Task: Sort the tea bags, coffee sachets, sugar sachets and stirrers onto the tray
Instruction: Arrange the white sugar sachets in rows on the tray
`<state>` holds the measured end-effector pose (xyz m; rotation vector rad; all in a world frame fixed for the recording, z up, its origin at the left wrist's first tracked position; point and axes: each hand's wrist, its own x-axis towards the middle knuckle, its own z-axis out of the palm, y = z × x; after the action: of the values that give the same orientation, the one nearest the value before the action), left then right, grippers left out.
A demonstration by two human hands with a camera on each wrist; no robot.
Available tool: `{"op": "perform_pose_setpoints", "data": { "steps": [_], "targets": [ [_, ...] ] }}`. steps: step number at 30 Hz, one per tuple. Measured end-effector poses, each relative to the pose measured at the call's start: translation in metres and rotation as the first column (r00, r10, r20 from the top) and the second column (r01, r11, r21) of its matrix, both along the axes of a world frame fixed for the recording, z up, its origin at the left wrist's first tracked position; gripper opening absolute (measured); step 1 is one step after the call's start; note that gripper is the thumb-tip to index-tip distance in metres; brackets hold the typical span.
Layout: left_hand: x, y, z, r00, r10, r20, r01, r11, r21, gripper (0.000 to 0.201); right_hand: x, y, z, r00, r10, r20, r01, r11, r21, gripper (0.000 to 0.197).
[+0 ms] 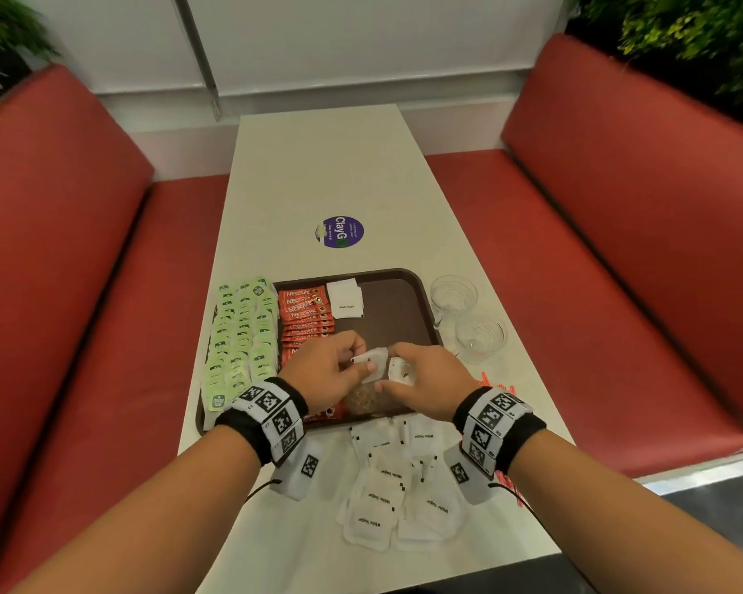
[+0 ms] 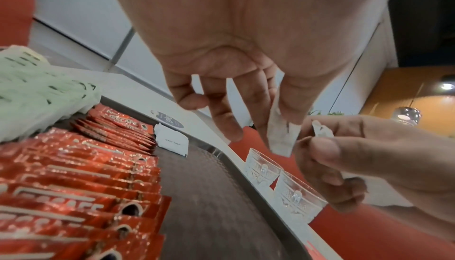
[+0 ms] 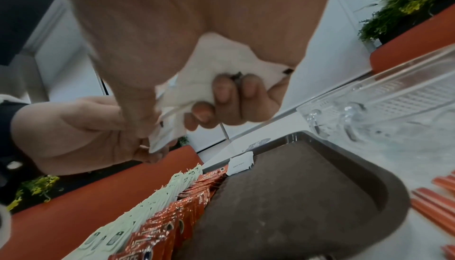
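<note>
Tea bags and coffee sachets already line the tray; one small sugar stack sits at its far edge. Most sugar sachets and the stirrers remain on the counter. Above the tray's near edge, the left hand pinches one sugar sachet while the right hand grips a few more.

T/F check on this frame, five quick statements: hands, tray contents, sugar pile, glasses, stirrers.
1. Both hands hold white sugar sachets above the tray. True: left hand, right hand.
2. The coffee sachets are still off the tray. False: they lie in a row on it.
3. A loose pile of sugar sachets lies on the table near the tray. True.
4. The two glasses stand on the tray. False: they stand beside it.
5. The stirrers are on the tray. False: on the table.
</note>
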<state>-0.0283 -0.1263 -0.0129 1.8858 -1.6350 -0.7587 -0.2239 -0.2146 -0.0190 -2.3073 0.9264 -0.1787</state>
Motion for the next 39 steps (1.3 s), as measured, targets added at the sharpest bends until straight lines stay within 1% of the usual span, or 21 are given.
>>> {"op": "perform_pose_setpoints", "data": {
  "steps": [2, 4, 5, 6, 8, 9, 10, 12, 14, 16, 18, 20, 23, 25, 28, 31, 33, 36, 39],
  "targets": [
    [-0.001, -0.002, -0.001, 0.999, 0.020, -0.032, -0.021, 0.999, -0.036, 0.016, 0.005, -0.004, -0.001, 0.995, -0.052, 0.086, 0.053, 0.999, -0.006, 0.045],
    [-0.002, -0.004, -0.003, 0.998, 0.034, -0.060, -0.037, 0.998, -0.049, 0.014, 0.011, -0.009, 0.000, 0.987, -0.070, 0.144, 0.073, 0.997, -0.012, 0.026],
    [-0.001, -0.006, -0.004, 0.998, 0.039, -0.054, -0.041, 0.998, -0.043, 0.014, 0.013, -0.012, 0.003, 0.987, -0.069, 0.147, 0.072, 0.997, -0.010, 0.019],
    [0.001, -0.009, -0.005, 0.999, 0.039, -0.027, -0.040, 0.999, -0.032, 0.013, 0.014, -0.014, 0.004, 0.988, -0.068, 0.140, 0.069, 0.998, -0.004, 0.015],
    [0.005, -0.016, -0.006, 0.995, 0.014, 0.099, -0.013, 1.000, -0.007, 0.013, 0.016, -0.018, 0.008, 0.992, -0.066, 0.112, 0.065, 0.998, 0.010, 0.007],
    [0.006, -0.020, -0.005, 0.986, -0.008, 0.165, 0.008, 1.000, -0.001, 0.014, 0.017, -0.020, 0.009, 0.993, -0.065, 0.101, 0.064, 0.998, 0.011, 0.007],
    [0.006, -0.024, -0.004, 0.979, -0.023, 0.203, 0.023, 1.000, 0.006, 0.016, 0.018, -0.022, 0.010, 0.993, -0.064, 0.096, 0.063, 0.998, 0.010, 0.008],
    [0.008, -0.034, -0.002, 0.981, -0.032, 0.190, 0.028, 0.999, 0.026, 0.013, 0.020, -0.026, 0.013, 0.995, -0.065, 0.081, 0.065, 0.998, 0.008, 0.007],
    [0.012, -0.044, -0.001, 0.979, -0.013, 0.202, 0.004, 0.999, 0.046, 0.011, 0.021, -0.031, 0.013, 0.993, -0.086, 0.085, 0.086, 0.996, 0.011, 0.006],
    [0.022, -0.058, -0.004, 0.970, 0.063, 0.235, -0.082, 0.994, 0.071, 0.015, 0.020, -0.036, 0.013, 0.990, -0.108, 0.091, 0.107, 0.994, 0.025, 0.015],
    [0.038, -0.076, -0.008, 0.949, 0.152, 0.276, -0.186, 0.977, 0.100, 0.020, 0.020, -0.039, 0.010, 0.988, -0.115, 0.101, 0.110, 0.992, 0.058, 0.018],
    [0.053, -0.095, -0.013, 0.922, 0.190, 0.338, -0.250, 0.957, 0.144, 0.028, 0.018, -0.041, 0.008, 0.986, -0.120, 0.119, 0.106, 0.987, 0.116, 0.016],
    [0.072, -0.119, -0.025, 0.895, 0.222, 0.387, -0.320, 0.923, 0.213, 0.037, 0.014, -0.041, 0.006, 0.978, -0.154, 0.138, 0.126, 0.972, 0.196, 0.021],
    [0.080, -0.130, -0.032, 0.882, 0.210, 0.423, -0.340, 0.903, 0.261, 0.044, 0.011, -0.039, 0.005, 0.973, -0.171, 0.158, 0.131, 0.963, 0.236, 0.018],
    [0.084, -0.141, -0.041, 0.868, 0.163, 0.468, -0.342, 0.880, 0.329, 0.050, 0.009, -0.035, 0.001, 0.971, -0.159, 0.176, 0.110, 0.960, 0.258, 0.023],
    [0.084, -0.150, -0.046, 0.867, 0.122, 0.484, -0.328, 0.869, 0.369, 0.053, 0.008, -0.034, -0.003, 0.972, -0.149, 0.181, 0.096, 0.958, 0.270, 0.028],
    [0.083, -0.156, -0.048, 0.870, 0.116, 0.480, -0.326, 0.866, 0.380, 0.055, 0.008, -0.034, -0.004, 0.970, -0.132, 0.204, 0.074, 0.960, 0.268, 0.028],
    [0.080, -0.163, -0.047, 0.848, 0.090, 0.522, -0.338, 0.851, 0.403, 0.064, 0.005, -0.035, -0.002, 0.969, -0.107, 0.223, 0.058, 0.974, 0.217, 0.026],
    [0.080, -0.165, -0.050, 0.846, 0.109, 0.521, -0.354, 0.847, 0.396, 0.073, 0.002, -0.036, -0.002, 0.969, -0.144, 0.202, 0.107, 0.977, 0.184, 0.026]
  ]
}}
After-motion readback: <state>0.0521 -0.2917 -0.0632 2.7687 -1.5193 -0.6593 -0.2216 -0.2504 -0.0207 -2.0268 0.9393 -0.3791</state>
